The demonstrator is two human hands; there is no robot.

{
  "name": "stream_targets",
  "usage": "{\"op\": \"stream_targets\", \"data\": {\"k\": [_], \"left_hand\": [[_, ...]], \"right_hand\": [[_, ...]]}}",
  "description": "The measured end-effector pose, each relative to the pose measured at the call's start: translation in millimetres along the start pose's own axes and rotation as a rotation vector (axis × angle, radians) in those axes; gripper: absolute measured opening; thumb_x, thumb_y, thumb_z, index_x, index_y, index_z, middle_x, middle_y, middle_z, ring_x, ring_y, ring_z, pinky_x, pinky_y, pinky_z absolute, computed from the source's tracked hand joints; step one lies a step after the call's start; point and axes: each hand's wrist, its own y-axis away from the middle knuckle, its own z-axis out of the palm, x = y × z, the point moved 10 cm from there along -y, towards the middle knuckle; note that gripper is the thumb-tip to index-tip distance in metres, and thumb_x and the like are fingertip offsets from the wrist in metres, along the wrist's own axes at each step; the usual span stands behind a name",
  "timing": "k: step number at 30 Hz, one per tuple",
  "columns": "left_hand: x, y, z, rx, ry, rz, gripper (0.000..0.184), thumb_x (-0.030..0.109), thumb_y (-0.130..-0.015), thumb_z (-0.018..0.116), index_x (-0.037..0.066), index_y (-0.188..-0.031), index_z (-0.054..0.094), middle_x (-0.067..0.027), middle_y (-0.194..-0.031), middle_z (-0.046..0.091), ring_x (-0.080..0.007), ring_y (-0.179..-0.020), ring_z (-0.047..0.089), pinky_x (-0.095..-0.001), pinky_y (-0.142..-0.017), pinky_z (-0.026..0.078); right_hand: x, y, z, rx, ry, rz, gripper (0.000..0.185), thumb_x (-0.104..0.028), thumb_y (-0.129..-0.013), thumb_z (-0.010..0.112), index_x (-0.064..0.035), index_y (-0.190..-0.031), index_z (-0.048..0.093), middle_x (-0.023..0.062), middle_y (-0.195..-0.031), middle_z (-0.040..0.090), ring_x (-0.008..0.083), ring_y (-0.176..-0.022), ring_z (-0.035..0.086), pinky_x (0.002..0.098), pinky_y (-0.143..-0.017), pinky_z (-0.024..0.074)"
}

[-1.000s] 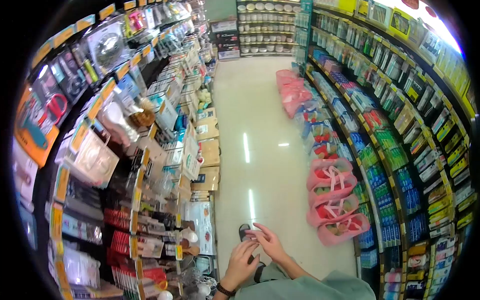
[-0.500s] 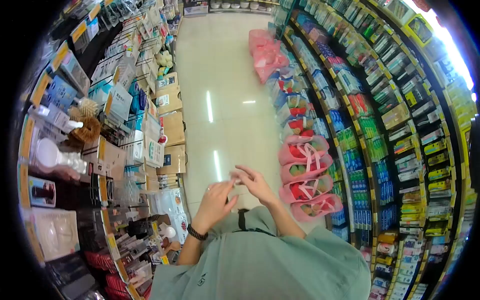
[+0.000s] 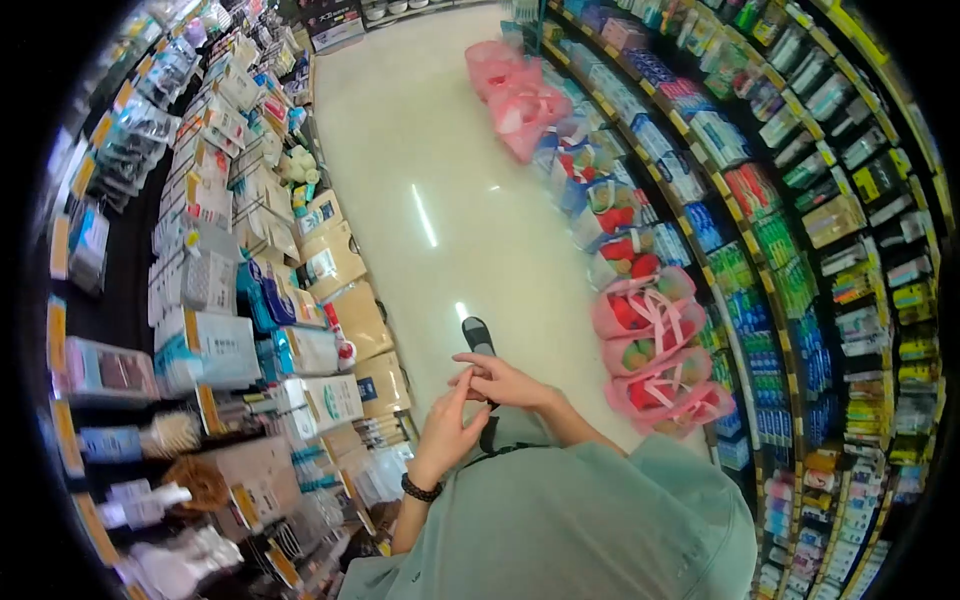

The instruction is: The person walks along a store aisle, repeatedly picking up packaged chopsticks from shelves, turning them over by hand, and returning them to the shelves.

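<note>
My left hand (image 3: 447,432) and my right hand (image 3: 508,385) meet in front of my body at waist height. The fingertips of the left touch the fingers of the right. Both hands have their fingers partly stretched out, and I see no object in either. A dark braided bracelet (image 3: 421,488) circles my left wrist. Below the hands is a green garment (image 3: 560,520) that I wear. Just beyond my fingers, a dark shoe (image 3: 478,335) shows on the pale floor.
A glossy aisle floor (image 3: 400,200) runs ahead. The left shelves hold packaged goods, wooden boards (image 3: 362,320) and a brush (image 3: 172,434). Along the right stand pink bags (image 3: 650,310) with red and green contents, before shelves of boxed goods (image 3: 770,370).
My view has shifted along the aisle and turned, so the shelves sit differently. A shoe has come into sight. My hands have drawn closer together, with their fingers overlapping more.
</note>
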Motion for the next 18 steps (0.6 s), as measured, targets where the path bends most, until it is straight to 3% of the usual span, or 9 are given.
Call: {"op": "stream_targets", "data": {"k": [1, 4, 8, 9, 12, 16, 17, 18], "left_hand": [[-5, -21, -5, -0.047, 0.025, -0.037, 0.073, 0.011, -0.088, 0.070, 0.002, -0.150, 0.034, -0.0164, -0.109, 0.069, -0.0332, -0.100, 0.067, -0.0411, -0.086, 0.051], [-2, -91, -44, -0.007, -0.105, 0.025, 0.075, 0.013, -0.088, 0.070, 0.002, -0.151, 0.032, -0.0157, -0.109, 0.069, -0.0334, -0.102, 0.065, -0.0415, -0.088, 0.050], [-13, -180, -105, 0.046, -0.148, 0.087, 0.060, 0.014, -0.089, 0.069, 0.003, -0.144, 0.046, -0.0157, -0.116, 0.067, -0.0355, -0.107, 0.063, -0.0410, -0.094, 0.049], [-14, -201, -123, 0.080, -0.177, 0.050, 0.048, 0.012, -0.089, 0.069, 0.002, -0.135, 0.055, -0.0160, -0.119, 0.065, -0.0352, -0.109, 0.063, -0.0398, -0.095, 0.049], [-23, -249, -166, 0.238, -0.207, -0.002, 0.042, 0.015, -0.089, 0.069, -0.001, -0.126, 0.058, -0.0167, -0.124, 0.063, -0.0370, -0.112, 0.060, -0.0426, -0.097, 0.047], [-62, -303, -180, 0.228, 0.025, -0.092, 0.039, 0.012, -0.088, 0.068, 0.001, -0.124, 0.059, -0.0183, -0.125, 0.062, -0.0363, -0.116, 0.059, -0.0419, -0.100, 0.047], [-71, -314, -184, 0.238, 0.029, -0.108, 0.042, 0.013, -0.089, 0.068, 0.002, -0.127, 0.057, -0.0188, -0.126, 0.061, -0.0359, -0.118, 0.058, -0.0416, -0.100, 0.046], [-81, -328, -189, 0.247, 0.033, -0.120, 0.044, 0.013, -0.089, 0.068, 0.003, -0.130, 0.056, -0.0192, -0.127, 0.061, -0.0354, -0.119, 0.058, -0.0413, -0.101, 0.046]], "right_hand": [[-14, -21, -14, 0.003, 0.097, -0.003, 0.045, -0.016, -0.100, 0.055, 0.0005, -0.141, 0.049, 0.0164, -0.134, 0.058, 0.0202, -0.118, 0.059, 0.0331, -0.102, 0.0461], [-77, -86, -54, 0.119, 0.402, -0.223, 0.048, -0.018, -0.101, 0.054, -0.0001, -0.144, 0.045, 0.0168, -0.135, 0.058, 0.0221, -0.119, 0.059, 0.0343, -0.102, 0.0476], [-139, -156, -94, 0.111, 0.010, -0.068, 0.046, -0.020, -0.102, 0.053, -0.0007, -0.143, 0.049, 0.0124, -0.136, 0.059, 0.0215, -0.125, 0.055, 0.0375, -0.106, 0.0446], [-153, -174, -101, 0.091, 0.082, -0.086, 0.045, -0.018, -0.102, 0.053, -0.0015, -0.143, 0.049, 0.0123, -0.130, 0.063, 0.0208, -0.123, 0.056, 0.0373, -0.107, 0.0435], [-198, -214, -110, 0.067, 0.245, -0.210, 0.042, -0.017, -0.102, 0.052, -0.0019, -0.141, 0.051, 0.0119, -0.124, 0.067, 0.0198, -0.116, 0.061, 0.0359, -0.104, 0.0448], [-221, -260, -114, 0.032, 0.028, -0.110, 0.034, -0.017, -0.102, 0.053, -0.0002, -0.130, 0.061, 0.0092, -0.120, 0.067, 0.0183, -0.117, 0.059, 0.0352, -0.102, 0.0457], [-214, -277, -121, 0.057, 0.054, -0.076, 0.035, -0.017, -0.101, 0.054, -0.0023, -0.132, 0.059, 0.0092, -0.123, 0.065, 0.0185, -0.121, 0.057, 0.0349, -0.102, 0.0457], [-220, -290, -127, 0.070, 0.165, -0.113, 0.037, -0.019, -0.101, 0.055, -0.0079, -0.137, 0.056, 0.0105, -0.136, 0.055, 0.0199, -0.124, 0.054, 0.0348, -0.103, 0.0454]]}}
